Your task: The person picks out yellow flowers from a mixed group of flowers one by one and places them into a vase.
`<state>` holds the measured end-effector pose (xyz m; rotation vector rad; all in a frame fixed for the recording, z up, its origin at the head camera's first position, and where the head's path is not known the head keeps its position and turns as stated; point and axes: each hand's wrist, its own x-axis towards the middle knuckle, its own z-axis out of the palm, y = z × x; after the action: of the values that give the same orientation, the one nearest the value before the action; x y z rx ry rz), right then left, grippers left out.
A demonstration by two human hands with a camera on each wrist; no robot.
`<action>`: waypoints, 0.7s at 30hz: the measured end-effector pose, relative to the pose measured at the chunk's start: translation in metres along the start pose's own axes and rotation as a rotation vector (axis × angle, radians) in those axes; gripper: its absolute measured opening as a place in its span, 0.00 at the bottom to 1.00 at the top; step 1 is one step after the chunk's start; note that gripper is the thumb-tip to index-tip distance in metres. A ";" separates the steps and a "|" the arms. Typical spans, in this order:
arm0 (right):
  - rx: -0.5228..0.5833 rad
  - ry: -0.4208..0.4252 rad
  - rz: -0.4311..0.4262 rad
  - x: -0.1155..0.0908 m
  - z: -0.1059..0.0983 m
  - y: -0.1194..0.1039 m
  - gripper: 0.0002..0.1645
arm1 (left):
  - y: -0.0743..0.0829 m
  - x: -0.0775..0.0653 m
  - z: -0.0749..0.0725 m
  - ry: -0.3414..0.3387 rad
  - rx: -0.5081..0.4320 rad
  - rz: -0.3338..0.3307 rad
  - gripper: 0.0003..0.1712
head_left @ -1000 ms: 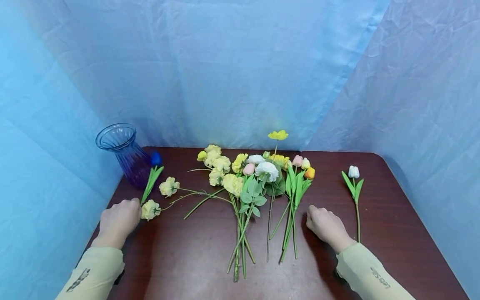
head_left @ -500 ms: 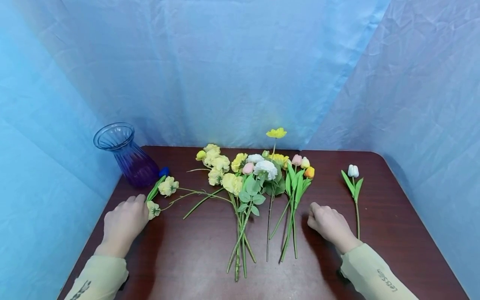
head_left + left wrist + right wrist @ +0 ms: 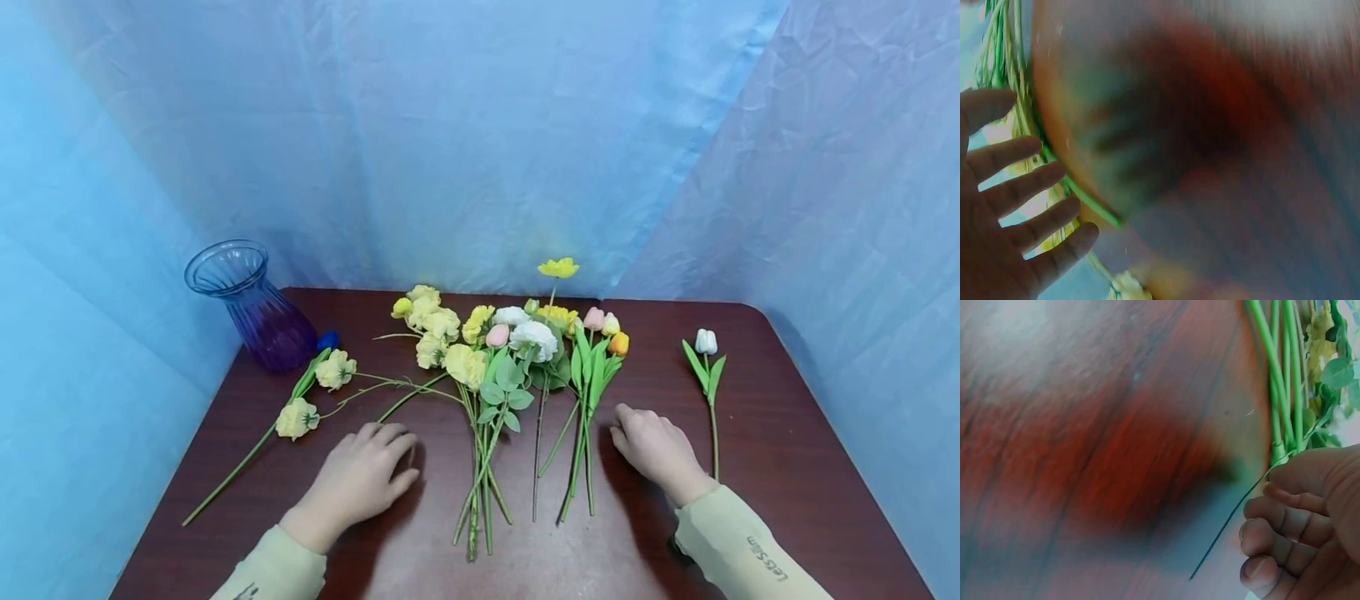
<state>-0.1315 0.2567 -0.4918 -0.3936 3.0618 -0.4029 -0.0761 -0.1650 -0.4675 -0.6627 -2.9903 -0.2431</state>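
Observation:
My left hand [image 3: 360, 471] hovers over the left-middle of the table, fingers spread and holding nothing. In the left wrist view its fingers [image 3: 1022, 194] are straight, with green stems beyond them. A blue tulip [image 3: 327, 340] lies left of that hand, its stem pointing toward the near left. Two pale yellow blooms [image 3: 297, 418] lie beside its leaves. My right hand [image 3: 656, 450] is low over the table, right of the tulip bunch [image 3: 597, 367]. Its fingers [image 3: 1260, 537] curl loosely around nothing. A thin dark line near its fingertips cannot be identified.
A blue-purple glass vase [image 3: 266, 312] stands at the back left. Yellow and white flowers [image 3: 534, 342] with long stems are spread across the middle. One white tulip [image 3: 707, 342] lies at the right. Blue cloth [image 3: 450, 150] hangs around the dark table [image 3: 795, 433].
The blue tulip, held in my left hand earlier, was lowered and now lies on the table. My left hand has let go and moved right, its fingers spreading. My right hand is nearly still.

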 end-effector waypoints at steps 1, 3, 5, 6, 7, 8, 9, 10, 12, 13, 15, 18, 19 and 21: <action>0.002 0.008 0.003 0.001 -0.001 -0.003 0.09 | 0.003 0.000 0.002 -0.037 -0.009 0.010 0.28; 0.006 0.017 0.008 0.002 -0.003 -0.008 0.07 | 0.006 -0.001 0.006 -0.106 -0.021 0.017 0.34; 0.010 0.021 0.004 0.004 -0.005 -0.013 0.03 | 0.007 -0.002 0.008 -0.166 -0.024 0.012 0.38; 0.011 0.018 0.003 0.005 -0.005 -0.015 0.02 | 0.008 -0.003 0.009 -0.195 -0.028 0.008 0.40; 0.016 0.014 -0.001 0.005 -0.005 -0.018 0.02 | 0.008 -0.003 0.010 -0.220 -0.033 0.003 0.41; 0.020 0.012 -0.006 0.006 -0.005 -0.019 0.02 | 0.008 -0.004 0.011 -0.238 -0.041 -0.002 0.42; 0.020 0.017 -0.013 0.007 -0.004 -0.021 0.02 | 0.008 -0.004 0.012 -0.251 -0.045 -0.007 0.42; 0.020 0.019 -0.015 0.008 -0.004 -0.021 0.02 | 0.009 -0.005 0.013 -0.256 -0.046 -0.008 0.42; 0.014 0.029 -0.011 0.009 -0.002 -0.022 0.02 | 0.011 -0.005 0.015 -0.240 -0.055 -0.008 0.40; 0.011 0.032 -0.006 0.009 -0.001 -0.021 0.02 | 0.013 -0.004 0.016 -0.220 -0.058 -0.004 0.38; -0.003 0.037 0.010 0.010 0.001 -0.019 0.03 | 0.018 -0.002 0.017 -0.166 -0.066 0.003 0.33; -0.018 0.021 0.034 0.010 0.004 -0.016 0.04 | 0.029 0.002 0.019 -0.088 -0.103 -0.001 0.26; -0.021 0.013 0.038 0.010 0.005 -0.014 0.04 | 0.033 0.004 0.019 -0.073 -0.120 -0.010 0.24; -0.030 0.001 0.041 0.010 0.007 -0.013 0.04 | 0.042 0.008 0.018 -0.062 -0.167 -0.034 0.21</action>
<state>-0.1375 0.2406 -0.4952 -0.3311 3.0746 -0.3568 -0.0664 -0.1205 -0.4789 -0.6462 -3.0664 -0.4885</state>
